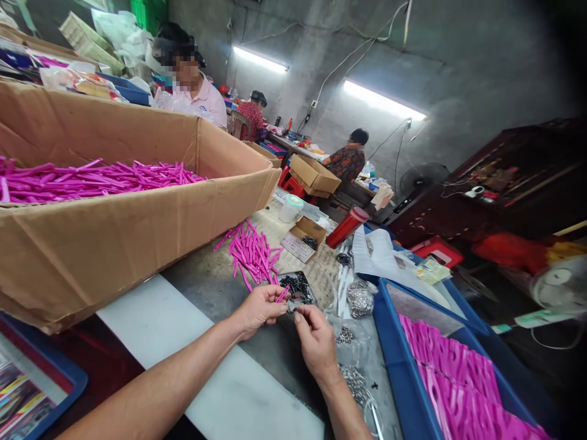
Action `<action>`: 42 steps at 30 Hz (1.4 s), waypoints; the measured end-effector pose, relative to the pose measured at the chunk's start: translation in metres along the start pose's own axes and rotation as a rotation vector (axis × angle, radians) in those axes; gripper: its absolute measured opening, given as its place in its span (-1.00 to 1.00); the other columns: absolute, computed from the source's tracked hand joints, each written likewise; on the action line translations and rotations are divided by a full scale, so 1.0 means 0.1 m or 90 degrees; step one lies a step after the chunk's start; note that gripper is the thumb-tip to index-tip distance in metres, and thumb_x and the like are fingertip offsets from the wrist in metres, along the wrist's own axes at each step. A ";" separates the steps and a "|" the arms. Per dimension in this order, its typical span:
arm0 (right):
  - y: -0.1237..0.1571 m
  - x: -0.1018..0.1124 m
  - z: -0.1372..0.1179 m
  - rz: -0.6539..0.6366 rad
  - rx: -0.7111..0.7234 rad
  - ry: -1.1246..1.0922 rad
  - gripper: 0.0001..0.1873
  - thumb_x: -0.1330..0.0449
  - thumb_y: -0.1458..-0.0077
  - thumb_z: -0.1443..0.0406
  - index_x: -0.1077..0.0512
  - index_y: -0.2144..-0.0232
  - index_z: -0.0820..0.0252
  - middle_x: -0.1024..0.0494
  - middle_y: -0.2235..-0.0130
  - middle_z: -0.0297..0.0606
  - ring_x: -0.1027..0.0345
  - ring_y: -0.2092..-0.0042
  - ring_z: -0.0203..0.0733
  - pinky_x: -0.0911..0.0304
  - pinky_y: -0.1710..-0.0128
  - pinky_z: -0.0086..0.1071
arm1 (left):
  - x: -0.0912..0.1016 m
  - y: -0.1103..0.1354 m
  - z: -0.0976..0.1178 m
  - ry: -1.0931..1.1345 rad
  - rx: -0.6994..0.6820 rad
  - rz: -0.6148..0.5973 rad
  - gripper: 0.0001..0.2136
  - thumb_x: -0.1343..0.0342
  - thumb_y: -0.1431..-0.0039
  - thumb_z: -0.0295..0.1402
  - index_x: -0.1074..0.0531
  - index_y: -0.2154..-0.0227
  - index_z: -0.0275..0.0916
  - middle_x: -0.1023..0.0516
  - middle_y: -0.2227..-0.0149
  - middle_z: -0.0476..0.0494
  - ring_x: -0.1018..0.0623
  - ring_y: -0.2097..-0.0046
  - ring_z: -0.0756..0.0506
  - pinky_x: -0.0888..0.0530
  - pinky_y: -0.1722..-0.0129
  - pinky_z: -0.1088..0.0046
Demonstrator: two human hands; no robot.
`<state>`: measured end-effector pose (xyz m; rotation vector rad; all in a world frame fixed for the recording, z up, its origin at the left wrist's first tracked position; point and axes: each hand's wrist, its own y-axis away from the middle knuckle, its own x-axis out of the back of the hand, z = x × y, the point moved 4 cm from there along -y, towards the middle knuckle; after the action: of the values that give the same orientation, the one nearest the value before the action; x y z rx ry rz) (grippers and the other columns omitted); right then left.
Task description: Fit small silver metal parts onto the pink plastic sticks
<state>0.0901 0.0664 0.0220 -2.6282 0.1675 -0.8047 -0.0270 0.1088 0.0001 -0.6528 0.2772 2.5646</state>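
Note:
My left hand [260, 313] pinches a thin magenta plastic piece [283, 294] between thumb and fingers. Close beside it, my right hand [317, 342] has thumb and forefinger pressed together; whatever is between them is too small to make out. Just beyond the fingertips sits a small tray of black parts [296, 284]. A loose heap of magenta plastic pieces [254, 252] lies on the worktable, past my left hand. Small metal parts [353, 382] are piled right of my right wrist, with a bag of silvery parts [361, 298] farther off.
A large cardboard box [123, 244] of magenta pieces stands at left. Blue crates [389, 360] with magenta parts are at right. A red cylinder [347, 227], a small carton [298, 249] and a lidded tub [291, 209] stand behind. Several people sit farther back.

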 end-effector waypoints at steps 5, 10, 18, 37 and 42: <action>-0.05 -0.01 -0.15 -0.074 0.128 0.149 -0.87 0.03 0.02 0.39 -0.31 0.48 0.21 -0.32 0.49 -0.27 -0.20 0.42 -0.23 -0.12 0.44 -0.40 | 0.00 0.01 -0.02 -0.032 -0.006 0.013 -0.83 -0.09 0.24 -0.52 -0.32 0.46 -0.34 -0.18 0.65 0.13 -0.10 0.65 0.16 -0.01 0.71 0.66; -0.06 -0.07 -0.13 -0.108 0.159 0.238 -0.85 0.06 0.03 0.40 -0.30 0.51 0.22 -0.31 0.52 -0.26 -0.19 0.44 -0.22 -0.10 0.47 -0.40 | 0.00 0.02 -0.01 -0.055 -0.011 0.016 -0.87 -0.07 0.23 -0.53 -0.33 0.49 -0.34 -0.12 0.69 0.16 -0.06 0.66 0.16 0.04 0.71 0.64; -0.04 -0.09 -0.10 -0.107 0.133 0.211 -0.83 0.06 0.02 0.39 -0.28 0.56 0.20 -0.30 0.54 -0.30 -0.19 0.46 -0.25 -0.08 0.48 -0.43 | -0.01 0.01 0.03 -0.063 -0.011 0.015 -0.82 -0.10 0.23 -0.47 -0.32 0.46 -0.35 -0.15 0.68 0.16 -0.08 0.67 0.15 0.01 0.71 0.64; -0.12 -0.15 0.05 0.117 -0.120 -0.107 -0.84 -0.05 0.06 0.26 -0.34 0.50 0.27 -0.36 0.52 -0.32 -0.20 0.47 -0.28 -0.14 0.44 -0.42 | -0.03 0.03 0.03 -0.138 -0.034 -0.018 -0.85 -0.02 0.05 -0.35 -0.36 0.47 -0.35 -0.18 0.74 0.14 -0.15 0.70 0.14 -0.06 0.72 0.66; -0.14 -0.17 0.07 0.136 -0.128 -0.107 -0.83 -0.05 0.06 0.25 -0.34 0.51 0.27 -0.35 0.53 -0.33 -0.19 0.48 -0.29 -0.14 0.46 -0.43 | -0.06 0.04 0.05 -0.145 -0.044 -0.028 -0.84 -0.02 0.05 -0.34 -0.37 0.49 -0.36 -0.18 0.72 0.12 -0.17 0.67 0.14 -0.09 0.71 0.66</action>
<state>0.0799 0.0852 0.0133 -2.7873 0.4962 -0.5169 -0.0265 0.1052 0.0079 -0.3816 0.0978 2.5858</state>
